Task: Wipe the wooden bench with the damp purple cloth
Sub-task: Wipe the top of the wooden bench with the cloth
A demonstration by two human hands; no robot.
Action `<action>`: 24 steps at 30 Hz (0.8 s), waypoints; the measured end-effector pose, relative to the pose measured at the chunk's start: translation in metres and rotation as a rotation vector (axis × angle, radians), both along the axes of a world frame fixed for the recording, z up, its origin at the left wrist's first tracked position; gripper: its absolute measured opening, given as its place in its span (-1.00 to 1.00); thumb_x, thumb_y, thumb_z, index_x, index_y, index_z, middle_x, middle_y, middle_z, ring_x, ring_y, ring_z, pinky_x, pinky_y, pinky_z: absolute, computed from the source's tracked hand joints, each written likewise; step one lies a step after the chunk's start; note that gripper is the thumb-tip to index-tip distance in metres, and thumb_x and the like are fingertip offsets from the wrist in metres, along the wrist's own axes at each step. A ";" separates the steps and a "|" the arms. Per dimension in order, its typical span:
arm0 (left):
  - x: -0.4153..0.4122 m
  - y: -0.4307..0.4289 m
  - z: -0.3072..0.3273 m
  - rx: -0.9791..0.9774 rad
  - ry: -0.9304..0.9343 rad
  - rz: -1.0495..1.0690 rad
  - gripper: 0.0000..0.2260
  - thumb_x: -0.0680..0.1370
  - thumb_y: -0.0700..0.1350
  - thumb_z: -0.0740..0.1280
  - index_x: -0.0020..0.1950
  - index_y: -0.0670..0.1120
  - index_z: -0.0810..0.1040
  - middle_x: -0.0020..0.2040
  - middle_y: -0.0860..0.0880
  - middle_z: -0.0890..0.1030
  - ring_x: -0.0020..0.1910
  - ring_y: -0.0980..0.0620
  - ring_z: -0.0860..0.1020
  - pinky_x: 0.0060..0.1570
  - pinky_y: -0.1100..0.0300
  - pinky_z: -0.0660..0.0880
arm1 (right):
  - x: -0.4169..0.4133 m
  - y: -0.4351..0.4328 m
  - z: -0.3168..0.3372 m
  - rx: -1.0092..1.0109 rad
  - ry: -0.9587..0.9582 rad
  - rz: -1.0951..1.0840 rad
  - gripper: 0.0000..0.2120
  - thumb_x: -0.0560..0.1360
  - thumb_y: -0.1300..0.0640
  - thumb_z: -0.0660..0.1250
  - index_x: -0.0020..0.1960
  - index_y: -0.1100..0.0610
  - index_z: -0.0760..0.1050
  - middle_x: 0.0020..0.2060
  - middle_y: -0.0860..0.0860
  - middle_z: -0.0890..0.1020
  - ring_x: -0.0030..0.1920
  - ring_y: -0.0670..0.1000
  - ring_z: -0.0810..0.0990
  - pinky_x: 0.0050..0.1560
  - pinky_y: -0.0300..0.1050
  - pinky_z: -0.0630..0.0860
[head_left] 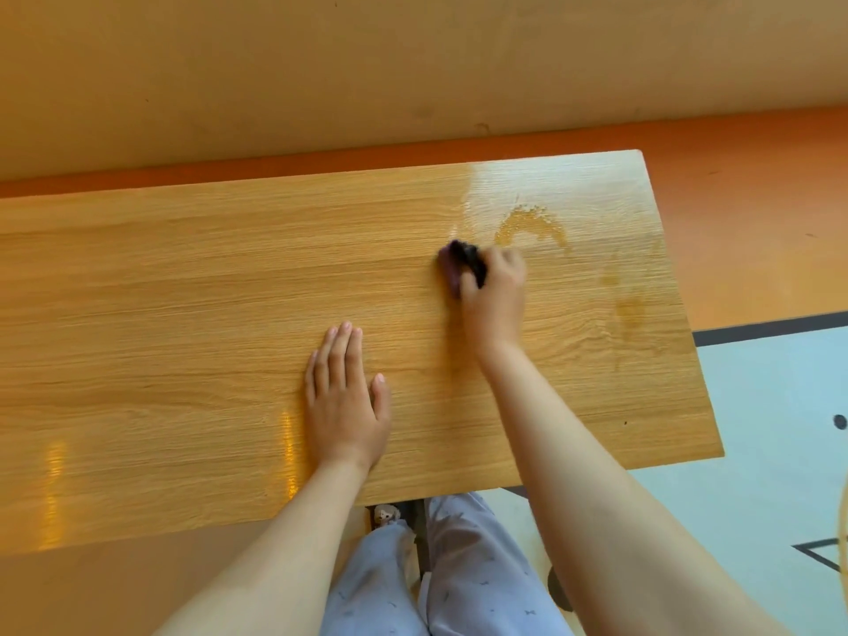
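The wooden bench fills most of the view, its light oak grain running left to right. My right hand is shut on the bunched damp purple cloth, pressing it on the bench top right of centre. A wet, shiny patch with water beads lies just beyond and to the right of the cloth. My left hand rests flat on the bench nearer to me, fingers together, holding nothing.
The bench's right end stops above an orange floor and a pale blue mat. A beige wall runs behind the bench. My legs in light patterned trousers stand at the near edge.
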State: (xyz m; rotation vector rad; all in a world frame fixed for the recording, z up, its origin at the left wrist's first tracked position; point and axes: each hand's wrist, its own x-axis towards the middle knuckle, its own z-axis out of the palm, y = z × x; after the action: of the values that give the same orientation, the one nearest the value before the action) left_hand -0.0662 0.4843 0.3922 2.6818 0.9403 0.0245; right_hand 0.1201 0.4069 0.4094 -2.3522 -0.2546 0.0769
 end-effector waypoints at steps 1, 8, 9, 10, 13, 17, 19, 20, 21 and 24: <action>0.000 0.000 0.000 0.000 0.001 0.000 -0.46 0.55 0.01 0.05 0.51 -0.14 0.20 0.52 -0.07 0.24 0.52 -0.02 0.12 0.49 0.01 0.02 | -0.003 0.009 0.001 0.011 -0.001 0.079 -0.87 0.43 0.28 0.30 -0.02 0.26 0.50 -0.04 0.15 0.48 0.02 0.09 0.41 0.00 -0.20 0.31; 0.000 0.000 0.000 0.000 0.007 -0.010 -0.47 0.56 0.01 0.06 0.50 -0.14 0.22 0.51 -0.07 0.25 0.51 -0.03 0.13 0.49 0.04 -0.01 | 0.068 -0.054 0.000 -0.085 -0.086 -0.138 -0.82 0.46 0.24 0.26 0.03 0.29 0.50 -0.01 0.22 0.52 0.06 0.17 0.45 0.06 -0.13 0.30; 0.000 0.000 0.000 -0.001 0.006 -0.012 -0.47 0.56 0.01 0.06 0.50 -0.14 0.22 0.51 -0.07 0.25 0.51 -0.02 0.13 0.49 0.04 -0.01 | 0.079 -0.065 0.001 -0.117 -0.073 -0.204 -0.81 0.49 0.22 0.25 0.05 0.29 0.49 0.02 0.22 0.52 0.08 0.17 0.45 0.07 -0.12 0.30; 0.001 0.001 0.000 -0.004 0.002 -0.010 -0.47 0.55 0.01 0.06 0.51 -0.14 0.22 0.51 -0.07 0.25 0.51 -0.02 0.14 0.49 0.03 0.00 | 0.087 -0.071 0.002 -0.137 -0.061 -0.251 -0.80 0.50 0.20 0.24 0.07 0.28 0.48 0.04 0.21 0.51 0.10 0.18 0.45 0.08 -0.12 0.31; 0.000 0.001 0.000 -0.018 0.011 0.000 -0.46 0.55 0.01 0.06 0.51 -0.13 0.20 0.52 -0.06 0.24 0.52 -0.01 0.12 0.49 0.01 0.02 | 0.083 -0.056 0.002 -0.129 -0.039 -0.247 -0.80 0.49 0.21 0.23 0.07 0.28 0.48 0.05 0.21 0.50 0.11 0.18 0.46 0.10 -0.09 0.33; 0.001 0.000 0.001 -0.012 0.042 -0.002 -0.46 0.56 0.02 0.05 0.52 -0.12 0.17 0.53 -0.04 0.22 0.53 0.01 0.09 0.50 0.06 -0.04 | 0.047 0.004 0.002 -0.055 -0.035 0.115 -0.84 0.46 0.27 0.27 0.02 0.30 0.48 -0.01 0.18 0.48 0.01 0.10 0.42 -0.05 -0.23 0.24; 0.001 0.000 0.002 -0.010 0.041 -0.010 -0.46 0.56 0.02 0.05 0.52 -0.12 0.18 0.52 -0.05 0.22 0.53 0.01 0.09 0.50 0.08 -0.06 | 0.042 0.016 0.005 -0.026 -0.034 0.213 -0.87 0.49 0.25 0.26 0.01 0.28 0.48 -0.05 0.11 0.44 -0.05 0.01 0.35 -0.14 -0.29 0.17; 0.001 -0.001 0.002 -0.013 0.026 -0.009 -0.47 0.56 0.01 0.05 0.52 -0.13 0.19 0.52 -0.05 0.24 0.52 0.01 0.10 0.50 0.08 -0.06 | 0.046 0.014 0.007 -0.018 -0.035 0.219 -0.88 0.50 0.24 0.26 0.00 0.28 0.48 -0.07 0.09 0.43 -0.07 0.00 0.33 -0.17 -0.28 0.16; 0.001 0.000 0.004 -0.026 0.003 0.001 -0.47 0.55 0.01 0.06 0.50 -0.14 0.22 0.50 -0.06 0.26 0.51 0.00 0.13 0.49 0.08 -0.04 | 0.054 0.006 0.006 -0.015 -0.040 0.200 -0.88 0.50 0.24 0.26 -0.01 0.28 0.48 -0.07 0.09 0.44 -0.07 0.01 0.34 -0.18 -0.27 0.16; 0.017 0.003 0.013 -0.076 -0.113 -0.001 -0.52 0.56 0.02 0.07 0.42 -0.15 0.35 0.42 -0.07 0.39 0.45 -0.02 0.25 0.47 0.06 0.03 | 0.094 -0.036 0.005 -0.062 -0.065 0.019 -0.82 0.48 0.24 0.25 0.04 0.30 0.49 0.00 0.22 0.50 0.03 0.15 0.45 -0.01 -0.13 0.30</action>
State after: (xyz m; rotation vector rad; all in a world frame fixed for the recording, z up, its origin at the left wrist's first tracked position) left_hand -0.0496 0.4876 0.4054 2.5820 0.8868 0.1358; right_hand 0.2145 0.3707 0.4144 -2.4168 -0.3105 0.0178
